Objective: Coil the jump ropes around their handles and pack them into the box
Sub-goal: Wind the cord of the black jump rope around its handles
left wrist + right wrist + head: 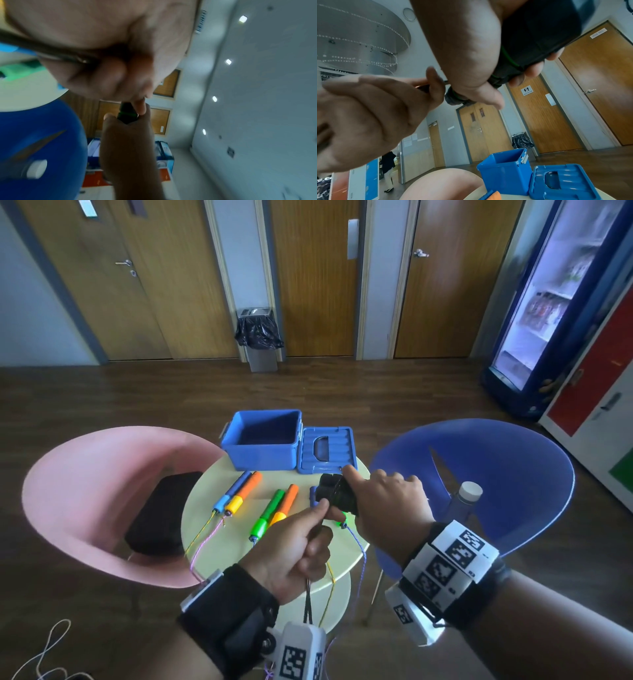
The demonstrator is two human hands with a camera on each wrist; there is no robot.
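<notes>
Round table [219, 546]: right hand [387, 505] grips black handles [337, 493], rope-wrapped.

Black handles [337, 493] with green rings sit bundled, dark rope [310, 604] trailing down, probably part-wound. Blue-and-orange pair [238, 494] and green-and-orange pair [274, 511] lie flat, ropes uncoiled over the edge. Blue box [263, 440] stands open behind, lid [325, 448] flat beside it.

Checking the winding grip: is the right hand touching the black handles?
Touching. The right wrist view shows the right hand with fingers curled round the black handles.
</notes>
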